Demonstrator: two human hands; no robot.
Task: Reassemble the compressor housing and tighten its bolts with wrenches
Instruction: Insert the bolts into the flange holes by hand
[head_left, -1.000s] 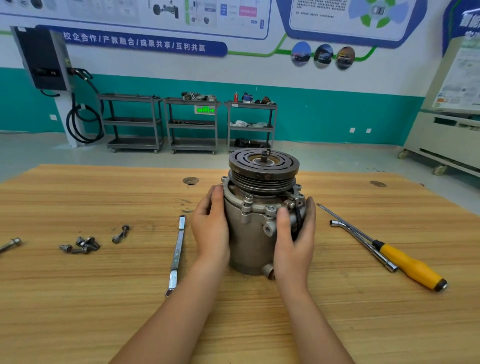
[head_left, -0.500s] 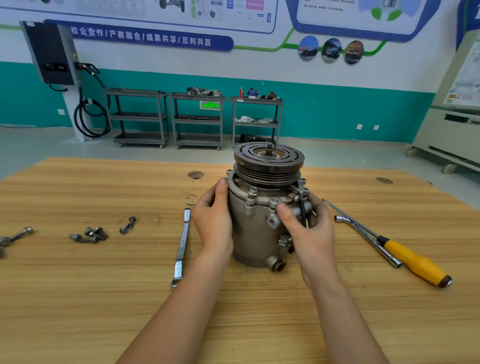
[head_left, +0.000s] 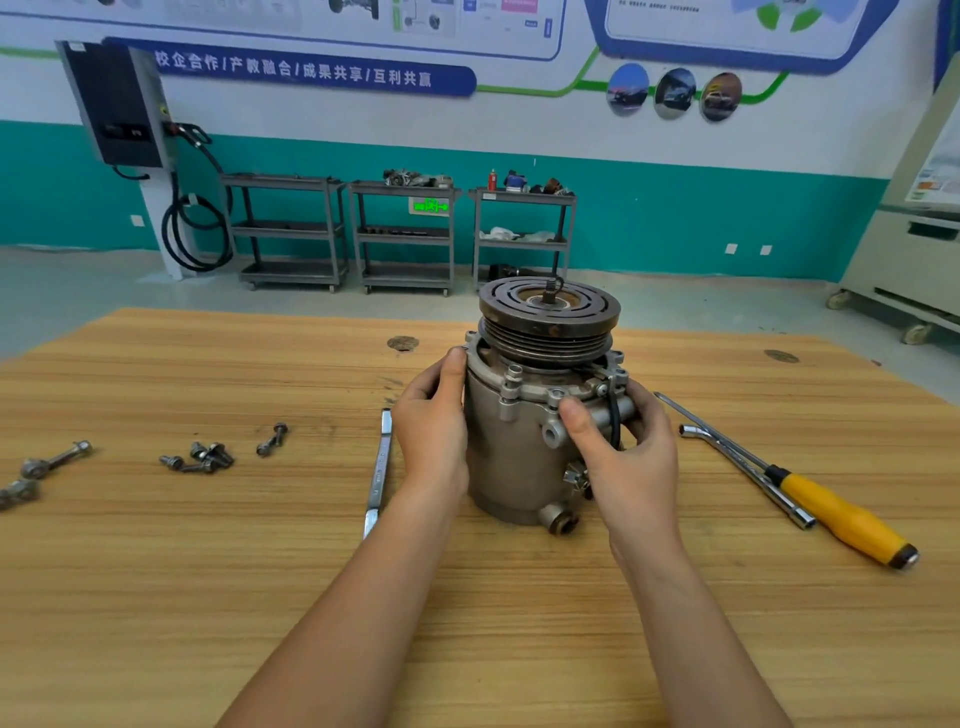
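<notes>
Compressor housing upright on tabletop, gripped between curled fingers of left hand and right hand. Step, likely: aligning cover. Next: fetch bolts, well left of fingers; wrench just beside left fingers.

The grey compressor stands upright mid-way along the table, loose bolts toward its left edge, a flat wrench between.
</notes>
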